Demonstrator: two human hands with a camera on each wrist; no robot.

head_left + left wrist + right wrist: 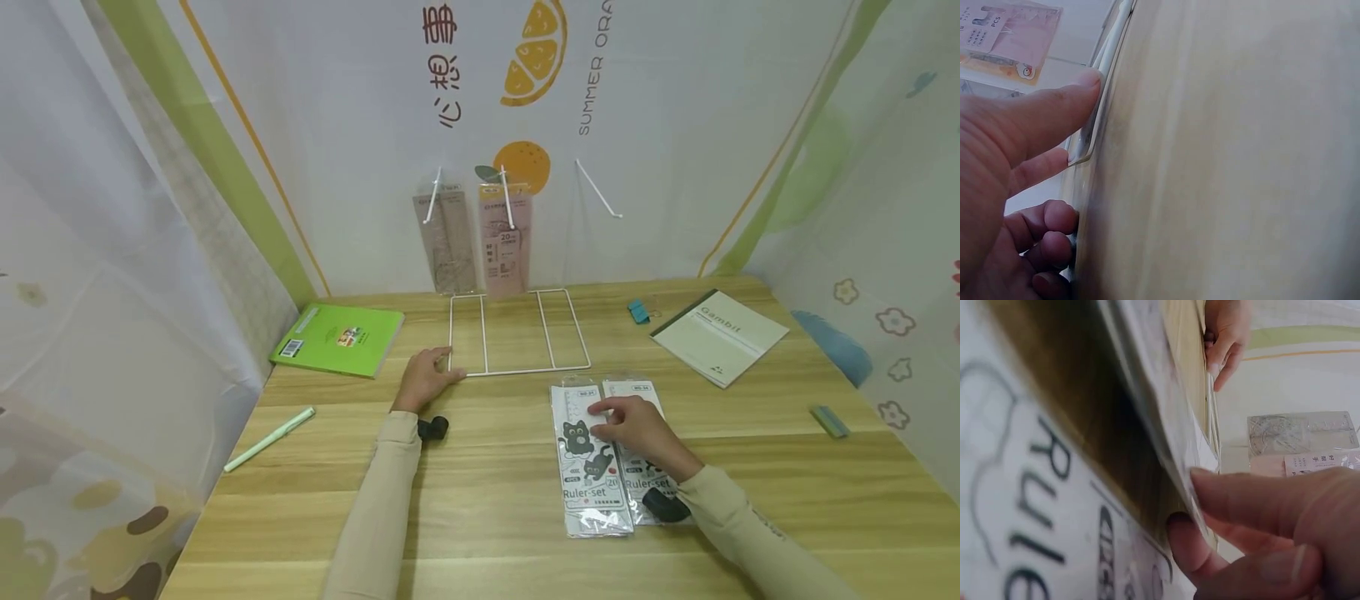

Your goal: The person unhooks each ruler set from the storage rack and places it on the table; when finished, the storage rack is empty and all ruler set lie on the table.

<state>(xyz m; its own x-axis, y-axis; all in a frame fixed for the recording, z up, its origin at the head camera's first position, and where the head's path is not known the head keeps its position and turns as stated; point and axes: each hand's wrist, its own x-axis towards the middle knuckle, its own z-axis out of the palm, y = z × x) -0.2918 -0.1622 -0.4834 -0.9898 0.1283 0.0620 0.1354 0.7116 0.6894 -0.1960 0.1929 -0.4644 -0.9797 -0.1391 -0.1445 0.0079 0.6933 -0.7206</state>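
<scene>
1. Head view: two flat ruler-set packets in clear plastic sleeves printed with black cats (pixel 592 458) are seen lying side by side, overlapping, on the front right part of the light wooden table (pixel 495 517).
2. The right hand (pixel 637 427) is laid on the upper part of the packets, fingers extended toward the left; in the right wrist view the fingertips (pixel 1260 500) are pinching the edge of one ruler-set packet, which is lifted off the wood there.
3. Handling judgement: the packets are judged light, thin and springy, with a glossy sleeve likely to slide on the table and against its neighbour. An edge or the header end is judged the best place to take hold, since the flat face offers nothing to grip.
4. The left hand (pixel 426 379) rests at the front left corner of the white wire rack base (pixel 517 333); in the left wrist view the forefinger (pixel 1054 109) is pressed straight against the wire, the remaining fingers loosely curled, nothing held.
5. From the rack's white pegs (pixel 504 196) hang two further packets, grey and pink (pixel 472 242).
6. Also recorded: a green book (pixel 339 337), a pale green pen (pixel 270 438), a cream "Gambit" notebook (pixel 718 335), a teal binder clip (pixel 639 311).
</scene>
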